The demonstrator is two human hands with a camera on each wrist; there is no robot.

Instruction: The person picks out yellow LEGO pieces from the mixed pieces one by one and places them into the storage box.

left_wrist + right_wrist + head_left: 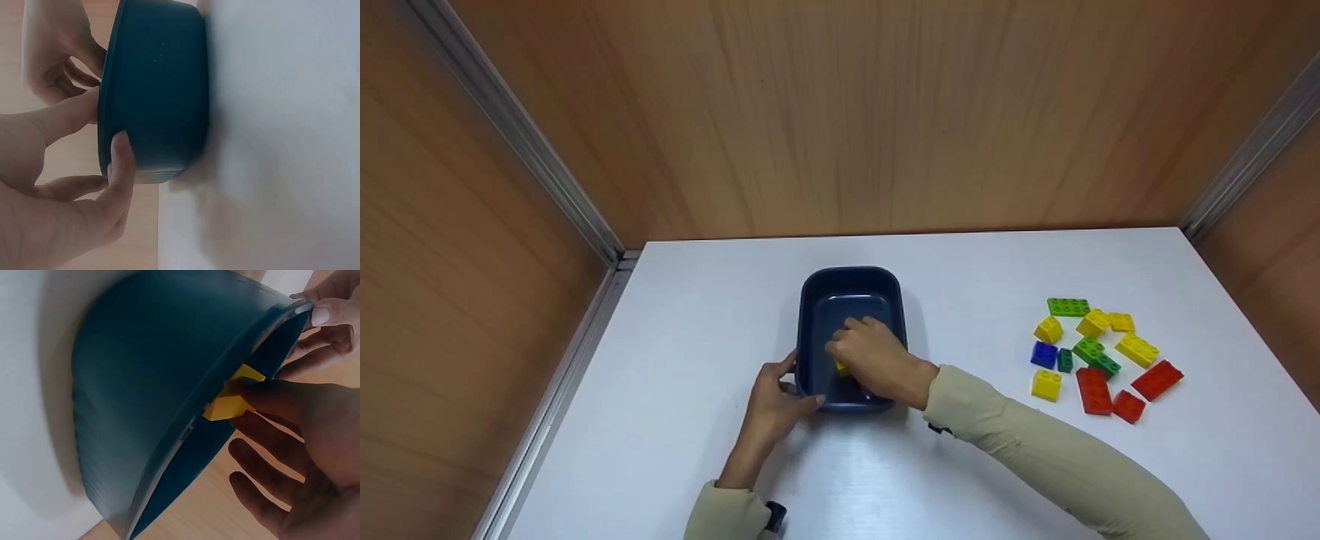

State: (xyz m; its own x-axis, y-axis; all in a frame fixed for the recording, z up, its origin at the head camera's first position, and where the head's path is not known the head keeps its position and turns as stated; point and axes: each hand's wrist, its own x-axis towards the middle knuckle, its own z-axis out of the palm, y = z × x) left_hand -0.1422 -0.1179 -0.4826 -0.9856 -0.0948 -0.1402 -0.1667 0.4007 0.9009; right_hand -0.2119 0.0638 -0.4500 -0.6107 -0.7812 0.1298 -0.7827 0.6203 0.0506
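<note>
The dark blue container (849, 279) sits on the white counter (712, 315) at the centre of the head frame, its long axis running from the top of the frame toward the bottom. The left hand (772, 405) grips its lower left corner, thumb and fingers bent about the rim. The right hand (877, 361) pinches a yellow toy brick (225, 405) between thumb and index finger at the container's mouth, the other fingers apart from it. In the right wrist view the brick's visible part slants from upper right to lower left; the thumb hides some of it, so its full length cannot be told.

In the head view the right hand and its beige sleeve (1057, 450) cover the container's lower right part. Well apart, at the right of the frame, lie more bricks: a light green brick (1068, 307) lying crosswise on top, yellow ones, a blue brick (1043, 355), darker greens, and below them a long red brick (1093, 390) pointing up and down the frame. A wooden panel (847, 112) fills the top.
</note>
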